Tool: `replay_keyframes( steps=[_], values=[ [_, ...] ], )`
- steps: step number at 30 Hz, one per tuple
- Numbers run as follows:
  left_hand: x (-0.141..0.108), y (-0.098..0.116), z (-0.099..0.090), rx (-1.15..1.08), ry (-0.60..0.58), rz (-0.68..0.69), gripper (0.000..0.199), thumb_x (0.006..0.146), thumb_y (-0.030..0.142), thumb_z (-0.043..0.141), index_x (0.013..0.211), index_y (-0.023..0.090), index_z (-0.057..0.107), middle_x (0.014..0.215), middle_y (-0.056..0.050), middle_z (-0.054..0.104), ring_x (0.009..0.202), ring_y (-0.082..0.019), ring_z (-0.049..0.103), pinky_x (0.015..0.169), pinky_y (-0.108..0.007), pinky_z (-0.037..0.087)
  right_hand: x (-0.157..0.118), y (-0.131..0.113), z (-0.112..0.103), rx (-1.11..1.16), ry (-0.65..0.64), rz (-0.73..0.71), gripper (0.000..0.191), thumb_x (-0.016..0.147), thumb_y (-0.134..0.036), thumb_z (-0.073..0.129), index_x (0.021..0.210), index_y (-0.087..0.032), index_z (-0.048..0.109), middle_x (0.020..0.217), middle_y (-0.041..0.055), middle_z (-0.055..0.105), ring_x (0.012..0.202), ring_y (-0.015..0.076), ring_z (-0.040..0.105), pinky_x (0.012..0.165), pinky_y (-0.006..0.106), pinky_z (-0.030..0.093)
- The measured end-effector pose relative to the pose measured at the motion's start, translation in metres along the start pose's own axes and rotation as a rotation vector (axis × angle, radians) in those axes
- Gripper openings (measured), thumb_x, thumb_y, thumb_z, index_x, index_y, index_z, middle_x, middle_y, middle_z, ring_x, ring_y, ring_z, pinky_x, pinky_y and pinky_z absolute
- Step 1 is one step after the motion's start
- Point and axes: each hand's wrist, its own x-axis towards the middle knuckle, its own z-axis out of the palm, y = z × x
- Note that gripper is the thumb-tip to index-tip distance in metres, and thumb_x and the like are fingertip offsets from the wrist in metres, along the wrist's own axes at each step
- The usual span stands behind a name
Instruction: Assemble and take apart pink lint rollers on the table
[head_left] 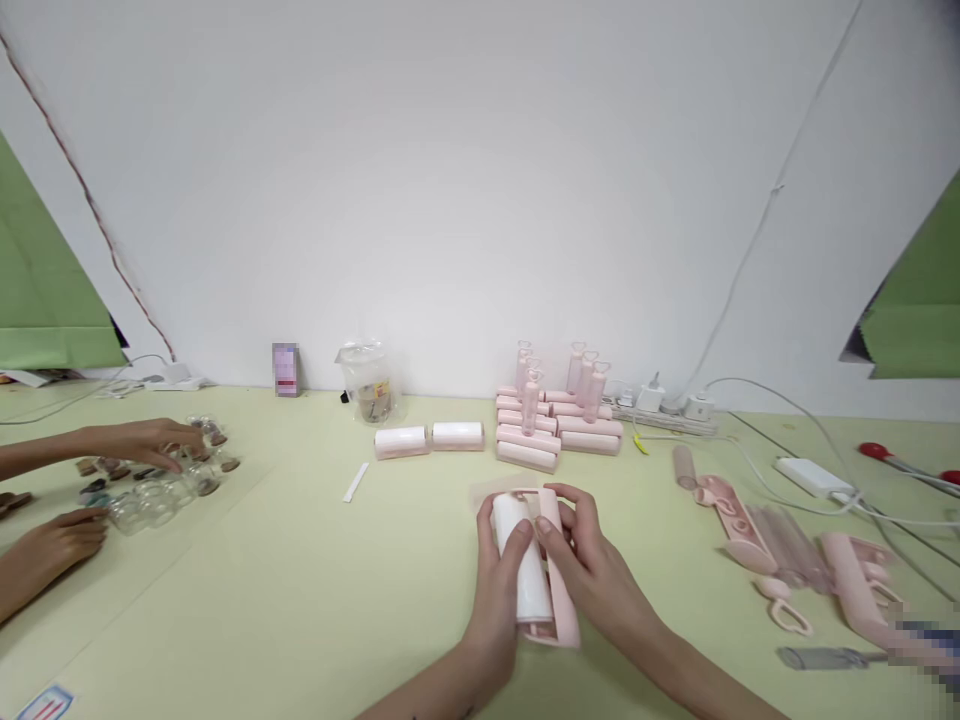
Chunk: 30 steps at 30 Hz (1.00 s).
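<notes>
Between my two hands, above the front middle of the table, is a pink lint roller [531, 575] with a white roll set in its open pink case. My left hand [499, 565] grips its left side, thumb lying on the white roll. On the right side my right hand [581, 545] is closed round the pink case edge, thumb pressing near the roll. A translucent piece, partly hidden, shows behind the left fingers. Beyond my hands lie two white rolls [429, 438] in pink holders and a stack of pink rollers [529, 450] with clear-bodied, heart-handled pieces standing on top.
Pink case parts [739, 525], clear tubes [791, 548] and a screwdriver [825, 657] lie at right, near a power strip [664, 418] and cables. A white strip [356, 482], plastic bag [373, 385] and phone [286, 370] are left. Another person's hands [146, 442] handle small glass jars [154, 500].
</notes>
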Motion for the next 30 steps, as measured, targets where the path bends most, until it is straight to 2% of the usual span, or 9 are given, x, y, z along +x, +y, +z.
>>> replay_keyframes(
  steps=[5, 7, 10, 15, 17, 20, 23, 26, 30],
  values=[
    [0.000, -0.001, 0.001, 0.196, 0.008, 0.021, 0.056, 0.075, 0.040, 0.055, 0.122, 0.027, 0.025, 0.104, -0.005, 0.055, 0.091, -0.019, 0.055, 0.076, -0.027, 0.042, 0.000, 0.010, -0.005, -0.128, 0.017, -0.010, 0.027, 0.087, -0.047, 0.024, 0.105, -0.026, 0.028, 0.094, 0.0024, 0.059, 0.076, 0.0190, 0.060, 0.062, 0.029, 0.045],
    [0.000, 0.002, -0.001, 0.325, -0.082, -0.021, 0.057, 0.071, 0.033, 0.059, 0.119, 0.026, 0.029, 0.086, -0.001, 0.056, 0.077, -0.017, 0.055, 0.067, -0.025, 0.042, -0.002, 0.010, -0.017, -0.197, -0.033, -0.013, 0.026, 0.088, -0.047, 0.023, 0.101, -0.026, 0.033, 0.083, 0.0001, 0.060, 0.071, 0.0186, 0.059, 0.061, 0.028, 0.043],
    [0.001, 0.006, -0.006, 0.470, -0.290, -0.124, 0.055, 0.068, 0.024, 0.059, 0.116, 0.025, 0.033, 0.068, 0.005, 0.048, 0.059, -0.012, 0.048, 0.056, -0.021, 0.037, -0.007, 0.006, -0.042, -0.265, -0.214, -0.069, 0.027, 0.089, -0.046, 0.023, 0.092, -0.026, 0.041, 0.076, -0.0020, 0.059, 0.067, 0.0169, 0.056, 0.060, 0.026, 0.040],
    [0.001, 0.014, -0.014, 0.707, -0.453, -0.124, 0.080, 0.053, 0.031, 0.074, 0.121, 0.028, 0.032, 0.097, -0.002, 0.053, 0.087, -0.022, 0.051, 0.071, -0.029, 0.040, -0.008, -0.003, -0.070, -0.443, -0.332, -0.107, 0.024, 0.087, -0.042, 0.032, 0.089, -0.025, 0.049, 0.069, -0.0017, 0.058, 0.060, 0.0149, 0.052, 0.051, 0.023, 0.033],
    [0.001, 0.019, -0.017, 0.845, -0.506, -0.089, 0.076, 0.049, 0.034, 0.076, 0.116, 0.027, 0.040, 0.102, -0.003, 0.054, 0.091, -0.025, 0.051, 0.071, -0.030, 0.041, -0.006, -0.005, -0.075, -0.541, -0.389, -0.151, 0.018, 0.082, -0.037, 0.041, 0.080, -0.023, 0.053, 0.070, -0.0009, 0.059, 0.060, 0.0145, 0.052, 0.049, 0.022, 0.031],
    [-0.001, 0.027, -0.020, 1.029, -0.622, -0.020, 0.068, 0.049, 0.033, 0.075, 0.110, 0.028, 0.047, 0.096, -0.002, 0.058, 0.080, -0.024, 0.054, 0.056, -0.025, 0.041, -0.007, -0.008, -0.077, -0.651, -0.518, -0.161, 0.005, 0.070, -0.023, 0.050, 0.069, -0.021, 0.053, 0.065, -0.0014, 0.059, 0.055, 0.0128, 0.050, 0.044, 0.020, 0.027],
    [-0.006, 0.033, -0.020, 1.171, -0.706, 0.072, 0.054, 0.060, 0.033, 0.066, 0.111, 0.031, 0.048, 0.083, -0.001, 0.060, 0.059, -0.019, 0.054, 0.042, -0.021, 0.032, -0.015, -0.009, -0.074, -0.660, -0.605, -0.166, 0.008, 0.061, -0.017, 0.049, 0.068, -0.020, 0.053, 0.062, -0.0017, 0.057, 0.050, 0.0117, 0.046, 0.040, 0.020, 0.023],
    [-0.012, 0.039, -0.014, 1.179, -0.756, 0.190, 0.040, 0.070, 0.035, 0.056, 0.109, 0.031, 0.050, 0.075, 0.001, 0.060, 0.051, -0.015, 0.049, 0.042, -0.021, 0.031, -0.024, -0.009, -0.071, -0.615, -0.565, -0.203, 0.013, 0.061, -0.014, 0.045, 0.069, -0.020, 0.054, 0.067, 0.0004, 0.059, 0.054, 0.0136, 0.049, 0.043, 0.021, 0.026],
    [-0.014, 0.043, -0.006, 1.196, -0.807, 0.225, 0.037, 0.072, 0.039, 0.054, 0.108, 0.031, 0.051, 0.075, 0.001, 0.061, 0.053, -0.015, 0.049, 0.043, -0.021, 0.034, -0.030, -0.008, -0.072, -0.552, -0.526, -0.186, 0.015, 0.062, -0.013, 0.044, 0.069, -0.020, 0.055, 0.069, 0.0015, 0.061, 0.058, 0.0151, 0.050, 0.046, 0.022, 0.030]
  ],
)
